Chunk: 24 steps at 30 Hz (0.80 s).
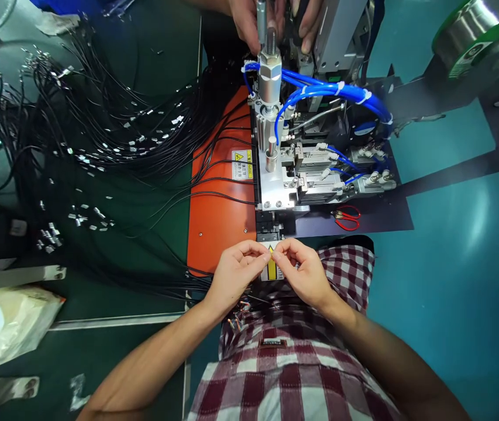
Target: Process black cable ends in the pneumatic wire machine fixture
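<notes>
My left hand (238, 272) and my right hand (304, 272) meet in front of the machine, thumb and forefinger of each pinched together. What lies between the fingertips is too small to make out. Just behind and below the fingertips is a yellow-and-white warning label (272, 270) at the front end of the machine's black rail. The machine (275, 187), with metal cylinders and blue air hoses (337, 90), stands directly beyond my hands. Black cables (227, 195) run over the orange plate (218, 234) up to its left side.
Many black cables with metal connectors (130, 143) spread over the dark green table at left. Red-handled scissors (346, 218) lie right of the machine. Another person's hands (249, 23) work at the far side. A wire spool (481, 35) hangs top right; a plastic bag (12, 321) sits at left.
</notes>
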Available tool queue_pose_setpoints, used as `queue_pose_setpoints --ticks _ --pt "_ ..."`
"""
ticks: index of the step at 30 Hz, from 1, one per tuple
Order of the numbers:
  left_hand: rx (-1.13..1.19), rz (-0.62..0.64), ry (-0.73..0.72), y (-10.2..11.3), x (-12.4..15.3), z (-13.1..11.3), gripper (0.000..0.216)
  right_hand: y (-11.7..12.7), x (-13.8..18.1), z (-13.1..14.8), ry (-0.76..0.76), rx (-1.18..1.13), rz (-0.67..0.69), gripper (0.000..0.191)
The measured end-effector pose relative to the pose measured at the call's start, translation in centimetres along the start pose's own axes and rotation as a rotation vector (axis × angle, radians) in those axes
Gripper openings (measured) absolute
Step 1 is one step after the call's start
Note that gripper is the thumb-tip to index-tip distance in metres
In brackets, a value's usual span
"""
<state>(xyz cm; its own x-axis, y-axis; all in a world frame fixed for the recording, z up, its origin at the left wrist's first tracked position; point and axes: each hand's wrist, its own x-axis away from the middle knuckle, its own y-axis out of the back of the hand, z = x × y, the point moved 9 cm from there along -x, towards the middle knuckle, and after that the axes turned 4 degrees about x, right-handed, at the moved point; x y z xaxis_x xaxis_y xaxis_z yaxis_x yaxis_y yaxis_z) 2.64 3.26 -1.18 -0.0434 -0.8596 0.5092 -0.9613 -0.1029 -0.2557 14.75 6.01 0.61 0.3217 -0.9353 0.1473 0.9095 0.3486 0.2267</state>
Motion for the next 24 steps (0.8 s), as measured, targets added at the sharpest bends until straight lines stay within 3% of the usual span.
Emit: queue_pose_setpoints --ticks 5,11,24 --pt "-0.008 -0.014 -0.005 0.1 0.0 0.0 0.024 0.2 0.3 0.0 0.023 0.066 -0.053 0.015" --pt "0.047 -0.009 0.015 -0.1 0.0 0.0 0.023 0.5 0.1 -0.8 -0.06 -0.019 -0.006 0.018" --pt "-0.044 0.028 0.002 -0.1 0.0 0.0 0.022 0.7 -0.1 1.2 0.046 0.153 -0.015 0.011"
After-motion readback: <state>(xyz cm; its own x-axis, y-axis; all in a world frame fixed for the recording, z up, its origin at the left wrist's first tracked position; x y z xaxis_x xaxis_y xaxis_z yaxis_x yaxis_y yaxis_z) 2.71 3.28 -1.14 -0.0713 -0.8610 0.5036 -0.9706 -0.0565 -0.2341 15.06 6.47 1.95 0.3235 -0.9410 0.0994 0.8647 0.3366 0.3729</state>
